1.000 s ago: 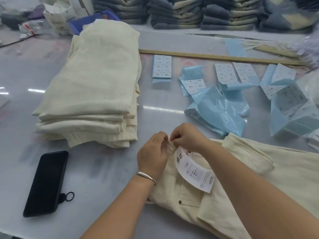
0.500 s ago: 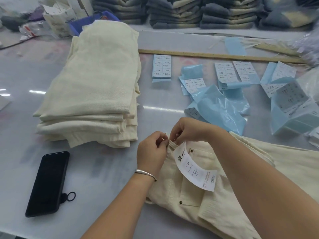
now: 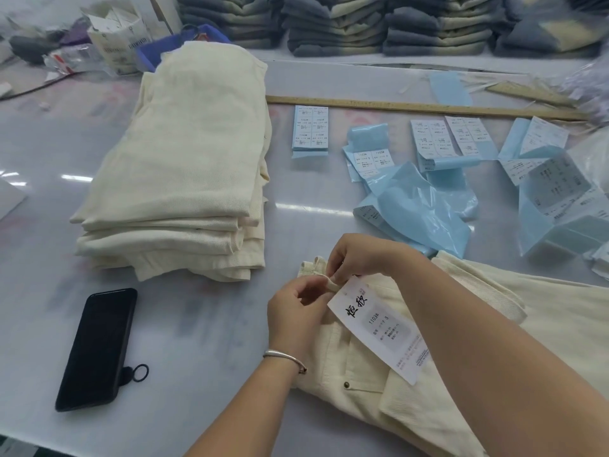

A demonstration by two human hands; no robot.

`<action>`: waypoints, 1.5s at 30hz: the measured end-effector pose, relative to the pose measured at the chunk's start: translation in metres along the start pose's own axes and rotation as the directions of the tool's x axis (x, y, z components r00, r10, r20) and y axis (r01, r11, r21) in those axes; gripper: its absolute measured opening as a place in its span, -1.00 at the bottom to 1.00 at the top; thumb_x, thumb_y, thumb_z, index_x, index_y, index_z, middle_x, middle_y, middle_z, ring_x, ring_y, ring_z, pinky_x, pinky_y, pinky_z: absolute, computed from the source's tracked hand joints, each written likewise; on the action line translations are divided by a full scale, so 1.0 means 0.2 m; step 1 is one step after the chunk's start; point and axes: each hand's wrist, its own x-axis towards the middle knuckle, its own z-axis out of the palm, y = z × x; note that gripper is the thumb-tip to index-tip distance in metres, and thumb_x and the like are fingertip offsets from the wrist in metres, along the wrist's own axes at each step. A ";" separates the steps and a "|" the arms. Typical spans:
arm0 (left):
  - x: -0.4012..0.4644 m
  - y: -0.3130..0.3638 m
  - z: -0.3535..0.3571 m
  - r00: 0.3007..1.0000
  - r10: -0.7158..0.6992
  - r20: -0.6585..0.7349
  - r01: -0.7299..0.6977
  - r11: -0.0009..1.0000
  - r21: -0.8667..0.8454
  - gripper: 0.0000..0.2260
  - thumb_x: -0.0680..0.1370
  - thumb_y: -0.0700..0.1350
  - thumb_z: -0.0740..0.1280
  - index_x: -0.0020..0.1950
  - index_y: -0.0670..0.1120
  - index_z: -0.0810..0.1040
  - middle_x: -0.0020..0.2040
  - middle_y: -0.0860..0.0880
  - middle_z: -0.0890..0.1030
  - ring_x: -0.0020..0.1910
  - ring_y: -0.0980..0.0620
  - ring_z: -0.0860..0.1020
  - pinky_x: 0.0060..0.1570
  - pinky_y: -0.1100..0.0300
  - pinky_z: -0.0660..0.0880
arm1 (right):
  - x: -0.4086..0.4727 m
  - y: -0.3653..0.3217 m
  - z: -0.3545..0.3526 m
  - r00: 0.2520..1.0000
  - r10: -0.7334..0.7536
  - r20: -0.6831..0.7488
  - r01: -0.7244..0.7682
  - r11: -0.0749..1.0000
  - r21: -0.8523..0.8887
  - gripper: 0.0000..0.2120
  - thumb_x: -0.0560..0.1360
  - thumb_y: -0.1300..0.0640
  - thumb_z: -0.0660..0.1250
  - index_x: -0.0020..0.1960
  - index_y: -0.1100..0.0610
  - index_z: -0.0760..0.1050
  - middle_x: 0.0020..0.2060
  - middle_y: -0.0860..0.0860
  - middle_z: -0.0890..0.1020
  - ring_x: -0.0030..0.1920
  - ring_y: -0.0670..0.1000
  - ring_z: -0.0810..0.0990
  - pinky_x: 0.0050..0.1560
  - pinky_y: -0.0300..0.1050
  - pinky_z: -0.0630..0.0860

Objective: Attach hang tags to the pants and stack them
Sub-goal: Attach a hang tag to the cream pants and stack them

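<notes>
- Since the earlier frame the left hand has dropped nearer and a little left, baring more of the waistband, and the hang tag now lies flatter across the pants.
- One pair of cream pants lies at the near right of the table, waistband toward the left.
- Right hand reaches over from the far side; its grip is pinched on a belt loop at the tag's top corner.
- Left hand's grip is curled, thumb and fingers closed at the same loop; exactly what they pinch is hidden.
- One white hang tag with black printing rests on the pants, slanting near-right.
- One stack of folded pants, cream, sits far left; at least four layers show.
- One black phone with a ring strap lies near left.
- Sticker sheets and blue backing papers scatter across the far right, beside one long wooden ruler.
- Grey folded piles line the far edge.
</notes>
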 end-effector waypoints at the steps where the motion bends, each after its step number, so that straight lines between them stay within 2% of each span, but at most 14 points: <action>1: 0.00 0.00 0.01 0.999 0.034 -0.025 -0.033 0.999 0.037 -0.79 0.36 -0.25 0.53 -0.23 0.08 0.68 -0.22 0.14 0.70 -0.21 0.22 0.64 -0.20 0.47 0.47 | 0.00 -0.01 0.01 1.000 -0.005 0.001 0.005 1.000 -0.024 -0.90 0.37 0.22 0.48 -0.20 0.03 0.68 -0.39 -0.10 0.63 -0.36 -0.13 0.55 -0.31 -0.31 0.47; 7: 0.02 -0.04 0.04 0.985 0.167 -0.035 -0.152 0.952 0.265 -0.83 0.40 -0.20 0.49 -0.21 0.07 0.60 -0.28 0.17 0.65 -0.28 0.23 0.59 -0.22 0.36 0.49 | -0.01 -0.01 0.03 0.999 -0.033 -0.031 0.030 0.997 -0.074 -0.89 0.37 0.25 0.46 -0.22 0.05 0.66 -0.42 -0.09 0.61 -0.43 -0.17 0.54 -0.50 -0.42 0.36; 10: 0.03 -0.03 0.03 0.982 0.186 0.012 -0.180 0.931 0.318 -0.85 0.42 -0.17 0.48 -0.14 0.04 0.57 -0.28 0.12 0.63 -0.27 0.22 0.57 -0.24 0.37 0.48 | -0.02 0.00 0.03 0.997 -0.064 -0.052 0.061 0.996 -0.059 -0.94 0.40 0.25 0.44 -0.21 0.11 0.64 -0.37 -0.06 0.62 -0.39 -0.16 0.54 -0.41 -0.41 0.41; 12: 0.03 -0.02 0.01 0.984 0.174 0.034 -0.175 0.927 0.331 -0.82 0.43 -0.18 0.46 -0.11 0.06 0.54 -0.29 0.11 0.61 -0.29 0.21 0.55 -0.24 0.38 0.47 | -0.03 0.01 0.00 0.994 -0.067 -0.084 0.065 0.997 -0.030 -0.95 0.42 0.25 0.42 -0.16 0.14 0.66 -0.34 -0.03 0.63 -0.36 -0.14 0.55 -0.34 -0.34 0.46; 15: 0.03 0.00 -0.02 0.994 0.107 0.031 -0.111 0.923 0.369 -0.80 0.42 -0.22 0.39 -0.09 0.07 0.54 -0.33 0.10 0.57 -0.36 0.21 0.49 -0.24 0.36 0.46 | -0.07 0.05 -0.06 0.991 -0.005 -0.135 0.014 0.997 0.070 -0.87 0.42 0.32 0.38 -0.20 0.12 0.63 -0.39 -0.04 0.62 -0.40 -0.13 0.53 -0.39 -0.35 0.44; 18: 0.03 0.03 -0.06 0.998 0.056 0.034 -0.065 0.897 0.438 -0.88 0.41 -0.20 0.41 -0.20 0.03 0.59 -0.38 0.12 0.55 -0.40 0.23 0.47 -0.32 0.47 0.37 | -0.12 0.10 -0.09 0.987 0.031 -0.161 -0.017 0.996 0.088 -0.87 0.39 0.34 0.35 -0.21 0.16 0.62 -0.42 -0.02 0.64 -0.44 -0.09 0.47 -0.39 -0.29 0.43; 21: 0.04 0.04 -0.09 0.999 0.025 0.028 -0.035 0.871 0.489 -0.88 0.40 -0.17 0.40 -0.34 -0.03 0.60 -0.44 0.12 0.56 -0.39 0.23 0.47 -0.37 0.46 0.35 | -0.16 0.11 -0.10 0.985 0.019 -0.172 -0.004 0.996 0.086 -0.89 0.37 0.35 0.36 -0.21 0.17 0.61 -0.43 0.00 0.66 -0.47 -0.09 0.44 -0.39 -0.25 0.41; 24: 0.06 0.07 -0.12 1.000 -0.015 0.013 0.007 0.883 0.469 -0.90 0.42 -0.15 0.39 -0.31 -0.07 0.62 -0.43 0.10 0.56 -0.39 0.20 0.46 -0.39 0.44 0.33 | -0.20 0.14 -0.13 0.969 0.020 -0.248 0.021 0.987 0.159 -0.89 0.37 0.38 0.38 -0.22 0.19 0.60 -0.43 0.02 0.65 -0.50 -0.09 0.45 -0.41 -0.24 0.40; 29: 0.07 0.10 -0.14 0.997 -0.063 0.037 0.053 0.973 0.226 -0.93 0.46 -0.15 0.45 -0.22 -0.03 0.64 -0.35 0.12 0.59 -0.34 0.17 0.50 -0.21 0.22 0.47 | -0.25 0.20 -0.13 0.932 0.072 -0.356 0.080 0.916 0.394 -0.89 0.42 0.42 0.38 -0.11 0.27 0.59 -0.34 0.11 0.64 -0.39 -0.01 0.60 -0.39 -0.22 0.51; 31: 0.07 0.09 -0.13 0.997 -0.065 0.049 0.054 0.977 0.207 -0.92 0.46 -0.14 0.47 -0.23 -0.03 0.64 -0.36 0.13 0.59 -0.36 0.20 0.49 -0.21 0.20 0.47 | -0.26 0.22 -0.10 0.876 0.148 -0.458 0.064 0.908 0.414 -0.89 0.42 0.41 0.36 -0.14 0.24 0.58 -0.34 0.11 0.65 -0.41 -0.01 0.60 -0.41 -0.20 0.49; 33: 0.07 0.08 -0.12 0.997 -0.061 0.051 0.050 0.977 0.209 -0.90 0.46 -0.14 0.47 -0.25 -0.02 0.63 -0.39 0.14 0.57 -0.38 0.21 0.48 -0.22 0.22 0.43 | -0.26 0.25 -0.07 0.806 0.262 -0.530 -0.038 0.917 0.396 -0.96 0.43 0.32 0.36 -0.20 0.24 0.56 -0.42 0.09 0.65 -0.50 -0.02 0.58 -0.47 -0.23 0.41; 37: 0.07 0.05 -0.10 0.999 -0.024 0.037 0.017 0.980 0.197 -0.88 0.47 -0.16 0.47 -0.26 -0.02 0.63 -0.35 0.10 0.62 -0.31 0.12 0.56 -0.20 0.24 0.48 | -0.24 0.24 0.05 0.833 0.346 -0.431 -0.194 0.914 0.357 -0.64 0.43 -0.06 0.46 -0.27 0.25 0.58 -0.52 0.04 0.64 -0.60 -0.08 0.53 -0.44 -0.24 0.35; 41: 0.07 0.06 -0.09 0.999 0.032 0.016 -0.034 0.982 0.188 -0.86 0.44 -0.17 0.50 -0.29 -0.01 0.60 -0.37 0.14 0.61 -0.35 0.26 0.52 -0.28 0.43 0.41 | -0.19 0.22 0.13 0.827 0.340 -0.447 -0.168 0.910 0.380 -0.73 0.40 0.06 0.51 -0.37 0.20 0.59 -0.52 0.00 0.63 -0.61 -0.13 0.47 -0.42 -0.25 0.44; 45: 0.07 0.09 -0.07 0.996 0.058 0.069 -0.066 0.990 0.121 -0.83 0.41 -0.23 0.49 -0.30 -0.09 0.53 -0.13 0.08 0.66 -0.30 0.25 0.51 -0.24 0.39 0.46 | -0.19 0.20 0.16 0.834 0.384 -0.397 -0.194 0.877 0.440 -0.73 0.35 0.05 0.56 -0.33 0.24 0.62 -0.52 0.06 0.62 -0.58 -0.07 0.47 -0.43 -0.23 0.44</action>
